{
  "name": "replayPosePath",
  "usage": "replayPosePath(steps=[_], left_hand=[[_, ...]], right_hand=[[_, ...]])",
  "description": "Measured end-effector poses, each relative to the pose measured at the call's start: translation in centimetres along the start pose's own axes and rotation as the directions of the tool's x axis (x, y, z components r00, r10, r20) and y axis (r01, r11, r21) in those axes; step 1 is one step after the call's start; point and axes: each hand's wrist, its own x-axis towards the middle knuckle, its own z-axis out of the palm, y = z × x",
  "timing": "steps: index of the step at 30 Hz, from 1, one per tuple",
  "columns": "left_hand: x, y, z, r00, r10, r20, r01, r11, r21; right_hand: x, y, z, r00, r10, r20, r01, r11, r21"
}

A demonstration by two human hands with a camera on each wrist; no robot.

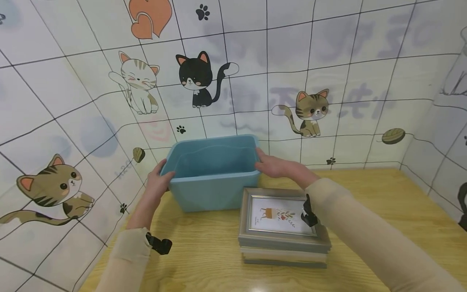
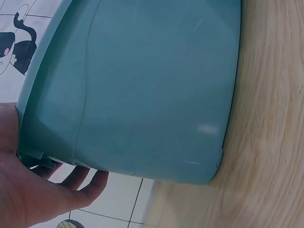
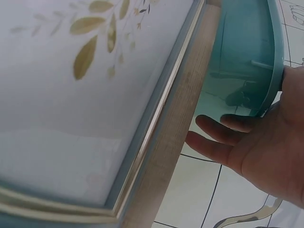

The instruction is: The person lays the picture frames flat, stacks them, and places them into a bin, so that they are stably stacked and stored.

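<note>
A light blue plastic bin (image 1: 213, 184) stands on the wooden table (image 1: 197, 251) against the tiled back wall, and nothing shows inside it. My left hand (image 1: 158, 182) grips its left rim, thumb over the edge; in the left wrist view the left hand's fingers (image 2: 80, 183) curl under the lip of the bin (image 2: 142, 85). My right hand (image 1: 277, 166) holds the right rim, with the right hand's fingers (image 3: 218, 142) tucked beneath the flange of the bin (image 3: 242, 47). Whether the bin rests on the table or hangs just above it is unclear.
A stack of picture frames (image 1: 282, 227) lies right in front of the bin's right half; the top frame (image 3: 71, 95) shows a leaf print. Walls with cat stickers (image 1: 197, 81) close in at the back and left. Bare tabletop (image 1: 386, 194) extends to the right.
</note>
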Motion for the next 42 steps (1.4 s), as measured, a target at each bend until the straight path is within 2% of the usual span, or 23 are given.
replayPosePath(steps=[9,13,27,42], left_hand=[[0.1,0.6,1.5,1.0,-0.03,0.009,0.03,1.0,-0.005],[0.0,1.0,2.5,1.0,-0.02,0.023,0.021,1.0,-0.023],[-0.1,2.0,6.5,0.999,0.041,0.036,-0.04,0.998,-0.044],[-0.7,3.0,9.3,0.996,0.088,0.036,-0.088,0.996,-0.002]], right_hand=[[-0.9,1.2,-0.6,1.0,-0.007,-0.023,0.007,1.0,0.007],[-1.6,2.1,-0.9,0.999,-0.014,-0.033,0.014,1.0,0.018],[-4.8,5.5,-2.0,0.998,0.029,-0.058,-0.016,0.979,0.202],[-6.6,8.3,-1.9,0.988,0.022,-0.155,0.031,0.943,0.332]])
